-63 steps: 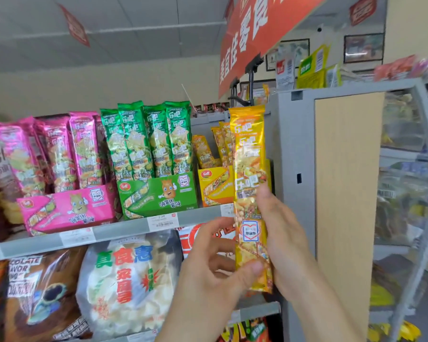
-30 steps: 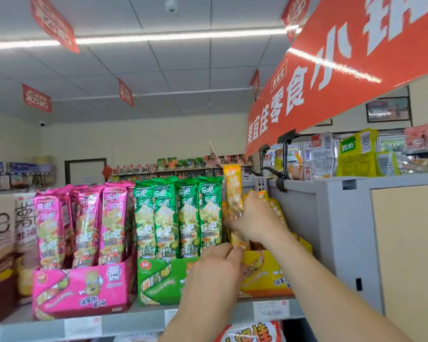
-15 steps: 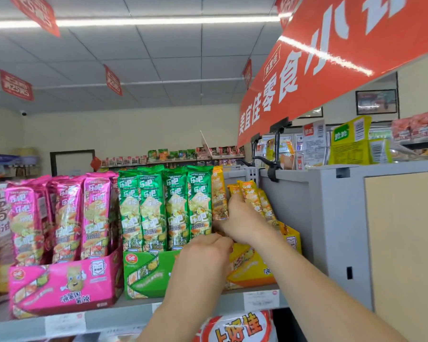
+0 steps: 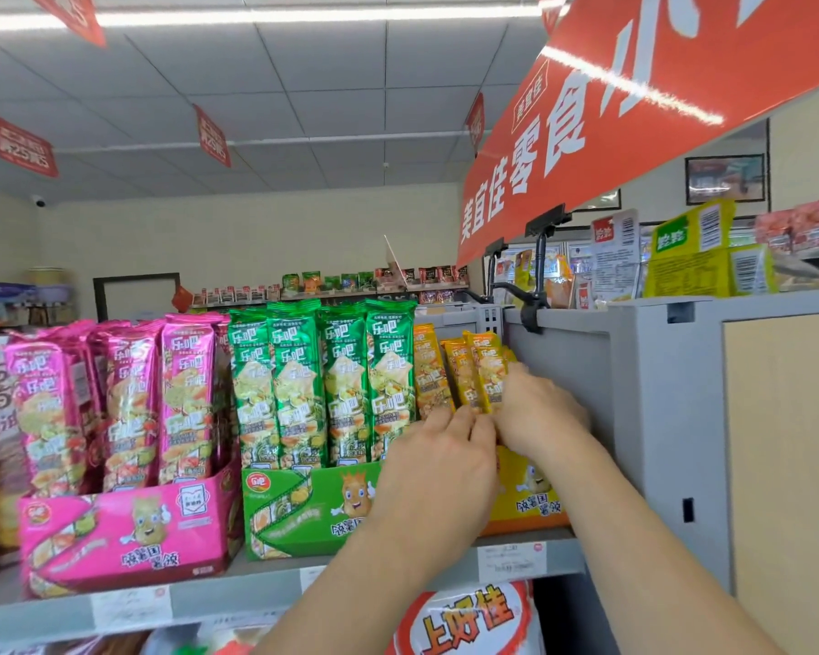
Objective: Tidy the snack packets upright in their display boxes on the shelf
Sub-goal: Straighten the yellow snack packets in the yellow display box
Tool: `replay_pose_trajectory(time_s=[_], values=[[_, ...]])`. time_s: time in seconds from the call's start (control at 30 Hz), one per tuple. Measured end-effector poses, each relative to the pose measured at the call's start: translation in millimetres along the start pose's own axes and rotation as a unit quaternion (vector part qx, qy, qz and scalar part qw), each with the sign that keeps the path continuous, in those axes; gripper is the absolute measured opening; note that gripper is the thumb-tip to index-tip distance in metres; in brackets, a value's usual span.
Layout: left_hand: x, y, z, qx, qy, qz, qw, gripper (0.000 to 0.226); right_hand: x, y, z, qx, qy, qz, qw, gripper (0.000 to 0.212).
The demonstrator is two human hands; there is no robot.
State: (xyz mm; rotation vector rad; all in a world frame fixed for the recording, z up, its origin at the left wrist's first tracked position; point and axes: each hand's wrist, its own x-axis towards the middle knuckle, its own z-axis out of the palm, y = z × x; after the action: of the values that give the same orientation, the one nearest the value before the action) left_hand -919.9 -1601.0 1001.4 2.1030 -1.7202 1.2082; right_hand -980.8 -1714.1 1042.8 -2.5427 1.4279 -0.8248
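Note:
Three display boxes stand side by side on the grey shelf (image 4: pixel 275 593): pink (image 4: pixel 124 531), green (image 4: pixel 303 508) and yellow (image 4: pixel 526 503). Pink packets (image 4: pixel 180 394) and green packets (image 4: pixel 346 385) stand upright in their boxes. Several yellow packets (image 4: pixel 474 371) stand in the yellow box, leaning slightly left. My right hand (image 4: pixel 535 413) presses on the lower part of the rightmost yellow packets, fingers wrapped on them. My left hand (image 4: pixel 440 460) rests against the yellow packets' lower ends, covering the yellow box's left half.
A grey cabinet wall (image 4: pixel 582 385) closes in the yellow box on the right. A red hanging banner (image 4: pixel 634 115) slants overhead on black clamps. Larger snack bags (image 4: pixel 464 621) fill the shelf below. More goods sit on top of the cabinet (image 4: pixel 691 252).
I lifted the yellow packet from below the shelf and set it into the yellow box. Both hands have moved onto the yellow packets and the view has closed in.

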Motion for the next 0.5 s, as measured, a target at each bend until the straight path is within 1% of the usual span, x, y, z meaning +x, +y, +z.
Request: replay_pose_trajectory(time_s=[0.07,0.13,0.17,0.2,0.23,0.3,0.33,0.4,0.43,0.5], values=[[-2,2,2,0.015,-0.029,0.003,0.999,0.041,-2,2,2,0.019,0.015,-0.003,1.0,0.028],[-4,3,3,0.03,-0.03,0.006,0.999,0.034,-3,5,1,0.062,0.071,-0.015,0.995,0.025],[-5,4,6,0.028,-0.03,0.008,0.999,0.03,-3,5,2,0.108,0.113,-0.031,0.987,0.022],[-5,4,8,0.027,-0.032,0.009,0.999,0.029,-5,5,3,0.175,0.157,-0.059,0.97,0.02],[-4,4,10,0.032,-0.03,0.01,0.999,0.028,-8,5,5,0.251,0.201,-0.095,0.942,0.026],[-4,6,10,0.042,-0.039,0.005,0.998,0.029,-18,2,7,0.364,0.274,-0.17,0.874,0.044],[-4,6,8,0.044,-0.04,0.008,0.998,0.029,-23,1,7,0.39,0.298,-0.202,0.847,0.048],[-8,6,0,0.04,-0.012,0.022,0.999,0.026,-34,0,8,0.423,0.332,-0.245,0.807,0.047],[-11,6,-2,0.019,0.016,0.026,0.999,0.024,-39,1,8,0.445,0.341,-0.254,0.788,0.046],[-21,6,-3,-0.073,0.079,0.005,0.994,0.023,-50,2,9,0.485,0.36,-0.242,0.76,0.04]])
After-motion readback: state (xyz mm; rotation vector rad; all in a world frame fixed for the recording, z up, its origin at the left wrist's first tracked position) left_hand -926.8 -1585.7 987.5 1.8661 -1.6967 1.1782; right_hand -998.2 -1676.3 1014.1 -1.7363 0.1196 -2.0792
